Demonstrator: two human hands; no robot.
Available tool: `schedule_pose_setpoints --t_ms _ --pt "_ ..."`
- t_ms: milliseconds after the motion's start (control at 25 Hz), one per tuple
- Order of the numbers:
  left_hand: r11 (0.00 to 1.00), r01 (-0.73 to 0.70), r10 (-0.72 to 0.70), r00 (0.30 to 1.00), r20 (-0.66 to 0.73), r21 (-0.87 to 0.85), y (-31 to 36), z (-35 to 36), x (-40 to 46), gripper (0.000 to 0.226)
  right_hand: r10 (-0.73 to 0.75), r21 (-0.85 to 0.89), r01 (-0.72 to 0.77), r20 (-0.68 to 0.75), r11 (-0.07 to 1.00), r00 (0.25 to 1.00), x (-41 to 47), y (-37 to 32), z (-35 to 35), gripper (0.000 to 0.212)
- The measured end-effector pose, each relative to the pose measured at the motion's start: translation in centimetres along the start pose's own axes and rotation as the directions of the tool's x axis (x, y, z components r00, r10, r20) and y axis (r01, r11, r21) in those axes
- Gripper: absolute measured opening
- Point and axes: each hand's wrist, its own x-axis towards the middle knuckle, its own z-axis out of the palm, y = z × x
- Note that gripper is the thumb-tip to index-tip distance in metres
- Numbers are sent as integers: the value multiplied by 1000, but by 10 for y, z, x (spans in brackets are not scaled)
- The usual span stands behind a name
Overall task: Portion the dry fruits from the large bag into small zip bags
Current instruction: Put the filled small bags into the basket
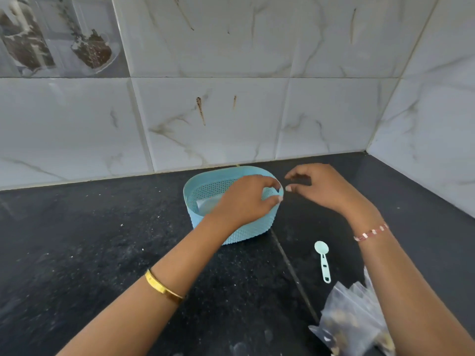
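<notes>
A light-blue perforated basket stands on the black counter near the wall, with clear small zip bags lying inside it. My left hand reaches over the basket's right side, its thumb and fingers pinched on a clear small zip bag at the rim. My right hand hovers just right of the basket, fingers apart and empty, its fingertips close to the left hand's. The large clear bag of dry fruits lies at the bottom right, partly hidden by my right forearm.
A light-blue measuring spoon lies on the counter between the basket and the large bag. Tiled walls close off the back and the right side, meeting in a corner at the far right. A seam crosses the counter diagonally.
</notes>
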Motion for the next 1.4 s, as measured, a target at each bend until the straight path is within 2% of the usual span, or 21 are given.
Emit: schedule_pose_setpoints --t_ms 160,320,520,600,680,760,880,1040,1080,1160,1240,1400 --pt "965 -54 100 981 167 -258 28 45 -21 31 152 71 -150 -23 986 988 -64 17 -12 20" --pt "893 101 72 929 362 -438 35 98 -32 30 311 68 -313 36 947 950 -115 37 -9 15" --pt "844 309 -81 881 465 -438 46 142 -40 30 514 -108 -506 78 856 854 -154 70 10 17" --pt "824 370 -117 851 512 -428 48 152 -44 24 571 -230 -534 142 813 808 -164 80 19 23" --pt "816 392 -116 830 545 -424 49 160 -49 18 601 -267 -551 164 791 782 -171 86 23 27" --pt "815 395 -120 831 543 -423 49 165 -52 12 602 -240 -559 174 794 780 -173 88 25 29" --pt "769 424 -130 836 533 -479 49 164 -56 17 560 -195 -528 191 827 806 -175 86 25 29" --pt "686 421 -75 852 518 -593 51 149 -62 9 503 98 -528 203 843 840 -173 75 18 9" --pt "675 402 -59 866 497 -619 51 144 -63 9 488 182 -526 216 831 846 -172 71 14 6" --pt "646 358 -45 899 435 -674 51 131 -64 11 435 292 -493 242 820 867 -168 59 5 15" --pt "643 304 -58 935 351 -703 51 116 -62 8 378 315 -442 246 840 893 -160 47 -2 24" --pt "625 196 -68 978 198 -755 49 82 -57 6 282 384 -348 219 855 934 -139 21 -14 27"
